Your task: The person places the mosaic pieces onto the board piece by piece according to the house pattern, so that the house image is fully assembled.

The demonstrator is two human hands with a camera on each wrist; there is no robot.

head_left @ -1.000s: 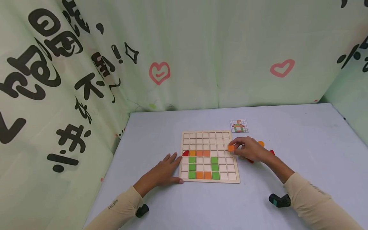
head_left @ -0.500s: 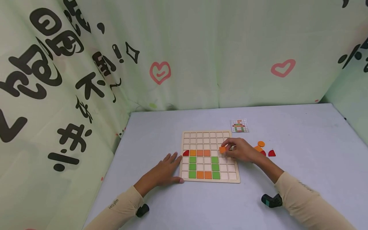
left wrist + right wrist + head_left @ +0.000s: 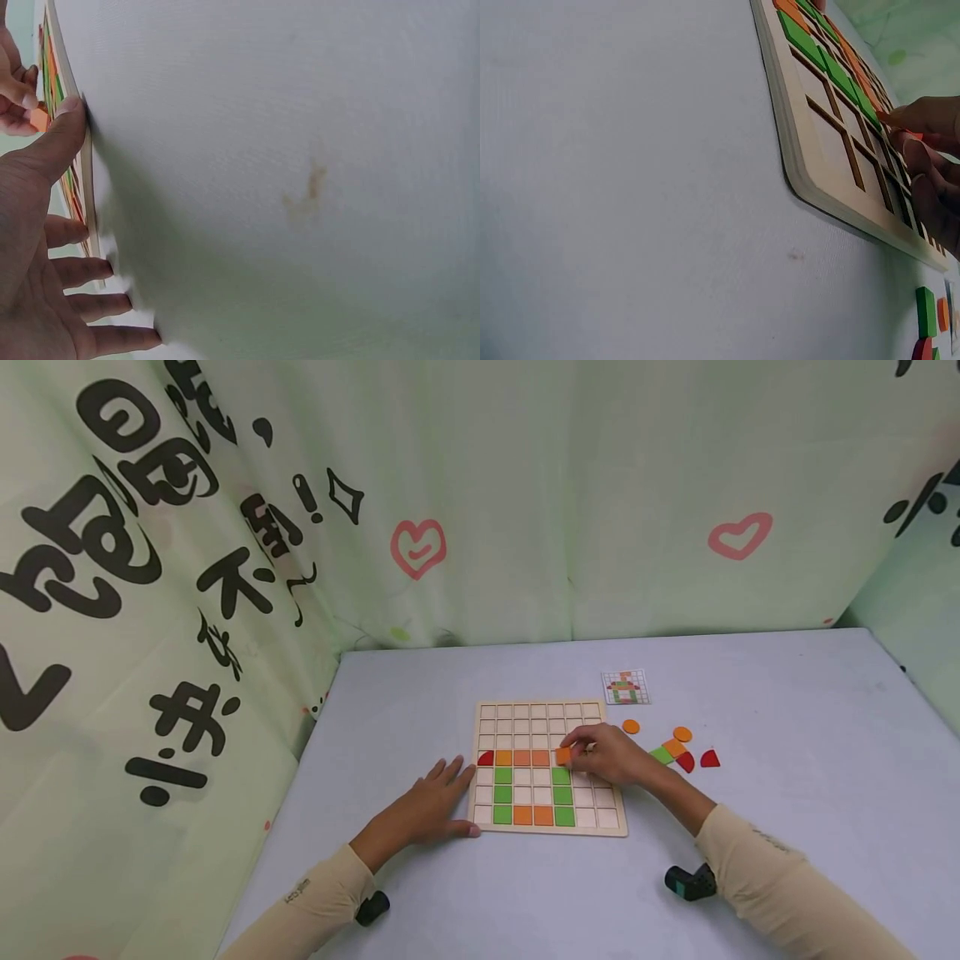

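Observation:
My right hand [image 3: 611, 755] pinches an orange square tile [image 3: 563, 756] between thumb and fingertips, over the wooden grid board [image 3: 551, 832]. The tile is at the right end of a row with a red curved-edge tile [image 3: 486, 758] and orange squares [image 3: 522, 758], right above a column of green squares [image 3: 562, 796]. In the left wrist view the pinched tile [image 3: 40, 118] shows beyond the left thumb. With fingers spread, my left hand [image 3: 427, 806] rests at the board's left edge, its thumb touching the near left corner. A second green column [image 3: 503, 795] stands on the left, with orange squares [image 3: 532, 816] between the columns at the bottom.
Right of the board lie loose pieces: orange discs [image 3: 631, 727], an orange square [image 3: 674, 748], a green tile [image 3: 662, 755] and red curved-edge tiles [image 3: 709, 758]. A small printed pattern card [image 3: 626, 687] lies behind the board. A light curtain [image 3: 570, 527] hangs beyond the table.
My right hand has carried the orange square leftward from the board's right edge to the end of the tile row, uncovering the loose pieces. The left hand stays in place.

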